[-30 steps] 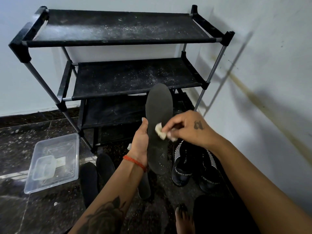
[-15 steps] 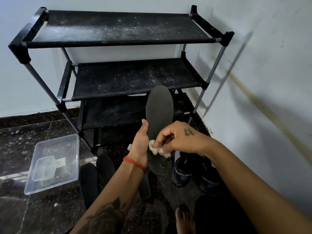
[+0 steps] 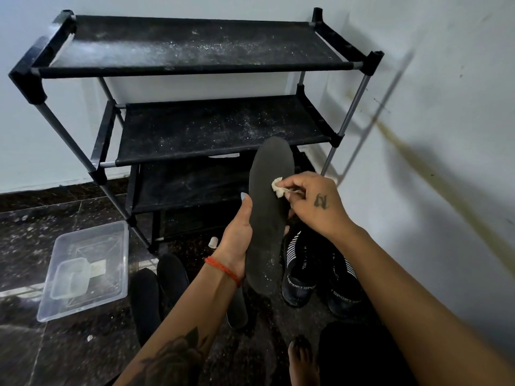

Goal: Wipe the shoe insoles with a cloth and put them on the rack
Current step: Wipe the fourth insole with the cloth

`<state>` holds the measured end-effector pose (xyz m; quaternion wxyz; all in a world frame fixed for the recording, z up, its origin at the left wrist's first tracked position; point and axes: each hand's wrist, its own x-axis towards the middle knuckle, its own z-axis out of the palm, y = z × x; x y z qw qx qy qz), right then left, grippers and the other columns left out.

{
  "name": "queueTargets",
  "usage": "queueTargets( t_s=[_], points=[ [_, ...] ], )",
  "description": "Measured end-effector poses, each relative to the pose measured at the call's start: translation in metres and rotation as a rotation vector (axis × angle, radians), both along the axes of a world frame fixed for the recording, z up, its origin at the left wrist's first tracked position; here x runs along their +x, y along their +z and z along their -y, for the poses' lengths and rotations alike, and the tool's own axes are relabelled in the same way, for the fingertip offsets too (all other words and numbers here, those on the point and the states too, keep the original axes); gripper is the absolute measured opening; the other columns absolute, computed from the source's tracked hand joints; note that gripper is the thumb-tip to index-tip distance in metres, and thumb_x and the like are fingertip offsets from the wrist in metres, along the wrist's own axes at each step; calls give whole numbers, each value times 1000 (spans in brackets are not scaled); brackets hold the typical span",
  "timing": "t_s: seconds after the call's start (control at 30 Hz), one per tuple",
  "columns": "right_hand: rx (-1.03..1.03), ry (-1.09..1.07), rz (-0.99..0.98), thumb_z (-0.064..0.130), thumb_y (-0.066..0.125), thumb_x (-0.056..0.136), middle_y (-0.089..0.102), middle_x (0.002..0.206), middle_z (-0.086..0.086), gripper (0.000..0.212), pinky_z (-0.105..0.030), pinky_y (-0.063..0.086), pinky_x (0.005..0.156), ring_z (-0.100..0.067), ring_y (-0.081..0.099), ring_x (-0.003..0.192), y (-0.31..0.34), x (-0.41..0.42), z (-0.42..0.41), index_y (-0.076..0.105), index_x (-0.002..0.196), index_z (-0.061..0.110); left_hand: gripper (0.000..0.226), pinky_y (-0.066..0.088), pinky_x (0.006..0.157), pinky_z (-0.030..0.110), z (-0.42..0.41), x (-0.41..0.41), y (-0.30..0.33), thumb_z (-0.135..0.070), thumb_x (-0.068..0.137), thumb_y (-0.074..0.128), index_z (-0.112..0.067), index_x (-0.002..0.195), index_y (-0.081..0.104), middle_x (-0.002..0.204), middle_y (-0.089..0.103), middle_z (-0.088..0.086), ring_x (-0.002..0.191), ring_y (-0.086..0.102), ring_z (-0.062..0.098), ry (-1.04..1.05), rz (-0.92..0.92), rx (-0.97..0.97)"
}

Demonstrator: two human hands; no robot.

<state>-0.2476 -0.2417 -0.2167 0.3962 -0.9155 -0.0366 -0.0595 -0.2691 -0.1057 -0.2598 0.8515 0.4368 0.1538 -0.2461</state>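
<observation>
Insole (image 3: 267,218) upright before rack (image 3: 195,68), gripped mid-length by left hand (image 3: 237,238). Right hand (image 3: 315,204) pinching cloth (image 3: 278,186) against upper face. Likely light, thin, bendy; best held by edges near middle.

The rack (image 3: 195,65) stands at the far wall, all its dusty shelves bare, with open gaps between tiers from the front. On the floor near it, black sneakers (image 3: 315,274) crowd the right side, loose insoles (image 3: 156,291) lie in the middle, and a clear plastic tub (image 3: 111,232) sits left. The right wall (image 3: 446,135) closes that side.
</observation>
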Motion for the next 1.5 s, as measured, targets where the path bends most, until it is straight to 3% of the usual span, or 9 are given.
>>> queueTargets(
  t_s=[0.23,0.53,0.7,0.83,0.93,1.0,1.13,1.33,1.5],
  points=[
    [317,282,-577,-13,59,77,73,73,10,29,-17,51,58,-4,63,63,29,-18,5,72,78,13,66,52,83,30,-6,3,2,-58,94,25,-8,122,59,114,68,10,100,65,20,22,3,-13],
    [521,-56,-550,-10,58,79,63,52,1,16,-21,52,50,-4,57,45,14,-11,-3,70,79,1,68,56,75,29,-7,3,1,-60,93,26,-9,123,60,101,71,7,83,70,17,-15,10,9],
    [624,-228,-462,-7,60,79,66,62,-10,13,-35,59,63,-14,61,51,12,-4,-1,71,79,-2,61,59,72,27,-3,-2,8,-52,97,28,-6,122,58,98,72,10,77,71,18,-55,26,-69],
    [556,-171,-398,-3,63,78,68,65,-3,16,-25,55,61,-12,62,57,14,-8,0,73,75,9,59,59,66,27,-4,-3,10,-49,98,27,-3,122,57,97,71,11,74,71,18,-36,14,-72],
    [393,-218,-114,6,66,80,68,82,5,16,-14,51,58,-2,61,68,11,-4,1,73,82,20,58,57,78,30,-2,-2,10,-50,98,28,-5,121,57,111,68,13,96,66,22,-24,-6,-78],
    [179,-190,22,7,64,81,67,95,2,19,-22,54,71,-8,64,80,4,-1,1,73,90,21,56,55,81,31,-1,-3,9,-49,98,29,-6,118,60,115,66,13,102,63,24,-24,-8,-73],
    [-48,-96,-40,3,59,83,65,103,-1,24,-17,44,85,-15,62,91,-4,1,-1,73,97,17,55,53,86,33,-2,-4,7,-50,97,32,-9,118,62,118,66,12,100,65,22,-33,-5,-57],
    [115,140,-317,-7,61,74,68,66,-2,24,-15,49,55,-3,60,51,18,-15,-3,75,82,10,54,59,69,25,-4,-2,8,-46,100,25,-7,111,61,92,74,6,77,72,16,-15,9,-107],
    [285,-55,-195,-4,63,73,70,69,2,26,-11,48,59,-5,62,59,21,-12,3,75,84,17,54,58,70,28,-3,0,10,-47,99,28,-7,119,58,103,71,10,84,70,20,30,-22,-122]
  ],
)
